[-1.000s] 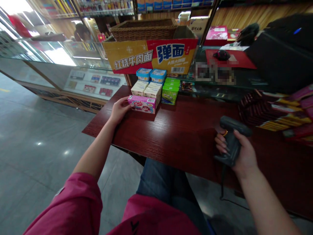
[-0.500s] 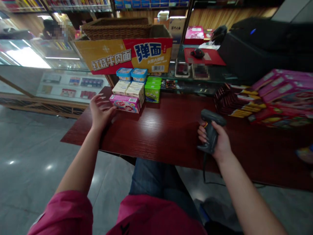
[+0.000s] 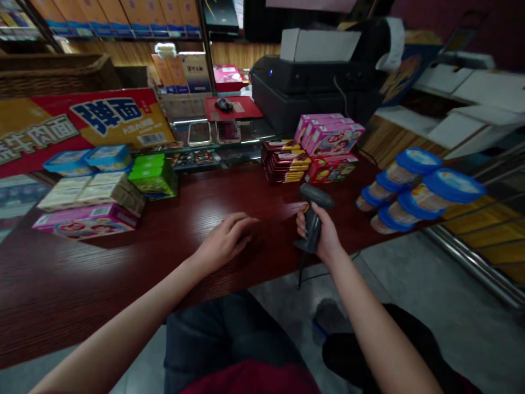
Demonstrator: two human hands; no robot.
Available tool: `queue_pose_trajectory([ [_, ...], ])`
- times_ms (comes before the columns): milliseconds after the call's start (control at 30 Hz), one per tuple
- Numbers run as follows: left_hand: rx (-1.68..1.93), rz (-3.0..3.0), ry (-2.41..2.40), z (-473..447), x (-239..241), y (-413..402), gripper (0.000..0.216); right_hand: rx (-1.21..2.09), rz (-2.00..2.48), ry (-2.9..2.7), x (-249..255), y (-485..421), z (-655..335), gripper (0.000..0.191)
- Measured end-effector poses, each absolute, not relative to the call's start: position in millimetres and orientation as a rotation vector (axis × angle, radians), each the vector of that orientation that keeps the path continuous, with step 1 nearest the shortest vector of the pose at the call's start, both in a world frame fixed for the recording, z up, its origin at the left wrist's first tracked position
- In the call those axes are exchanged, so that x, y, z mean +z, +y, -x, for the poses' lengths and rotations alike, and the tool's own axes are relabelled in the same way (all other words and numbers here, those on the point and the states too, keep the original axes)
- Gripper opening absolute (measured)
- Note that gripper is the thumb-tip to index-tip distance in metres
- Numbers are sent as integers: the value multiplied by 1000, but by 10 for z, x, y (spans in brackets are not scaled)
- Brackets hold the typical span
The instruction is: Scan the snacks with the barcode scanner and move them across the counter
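In my right hand (image 3: 326, 232) is a dark barcode scanner (image 3: 313, 216), gripped by its handle above the reddish-brown table (image 3: 197, 219). My left hand (image 3: 228, 238) is over the middle of the table, holding nothing, its fingers loosely extended toward the scanner. Beyond the scanner sit stacked dark-red packets with yellow ends (image 3: 287, 161), pink boxes (image 3: 334, 134) and a red box (image 3: 332, 168). To the left stand a pink box (image 3: 88, 221), cream packs (image 3: 94, 191), blue-lidded tubs (image 3: 109, 157) and green packs (image 3: 153, 175).
Blue-lidded jars (image 3: 418, 191) stand stacked near the table's right end. A noodle carton (image 3: 123, 117) and a wicker basket (image 3: 53, 74) are at the back left. Behind the goods are two phones (image 3: 199, 133), a mouse (image 3: 223, 104) and a black machine (image 3: 311, 87). The scanner's cable (image 3: 301, 271) hangs over the front edge.
The view has swung right. My left hand has left the pink box on the left and moved right to mid-table. My right hand still holds the scanner.
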State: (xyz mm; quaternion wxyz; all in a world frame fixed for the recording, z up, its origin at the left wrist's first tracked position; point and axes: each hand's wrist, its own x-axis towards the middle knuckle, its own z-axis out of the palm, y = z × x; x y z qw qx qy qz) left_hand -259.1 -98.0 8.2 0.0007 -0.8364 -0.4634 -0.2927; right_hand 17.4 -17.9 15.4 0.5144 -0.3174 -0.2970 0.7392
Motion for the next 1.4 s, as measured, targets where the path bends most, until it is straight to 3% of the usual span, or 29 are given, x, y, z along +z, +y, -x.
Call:
queue_pose_trajectory([
  [167,-1181,2546,-1335,1640,75,37,45,1636,742,-619,144,-137,-385,34],
  [300,-1363,2310,-1337,1179,411,791,56,1586,709,-530,128,-117,-390,35],
  [467,-1397,2208,-1261,944,832,1599,73,1612,669,-406,144,-103,-380,34],
  [633,-1388,2198,-1217,918,790,1929,64,1607,661,-319,160,-91,-406,36],
  [867,-1316,2275,-1187,814,789,1557,41,1592,652,-311,156,-99,-411,37],
  [1000,-1496,2358,-1158,960,820,1155,38,1597,650,-318,151,-105,-425,34],
  [1133,-1569,2357,-1202,1524,732,515,39,1610,664,-340,148,-117,-441,31],
  [1400,-1204,2228,-1368,3147,260,-697,37,1771,670,-536,218,-181,-359,23],
])
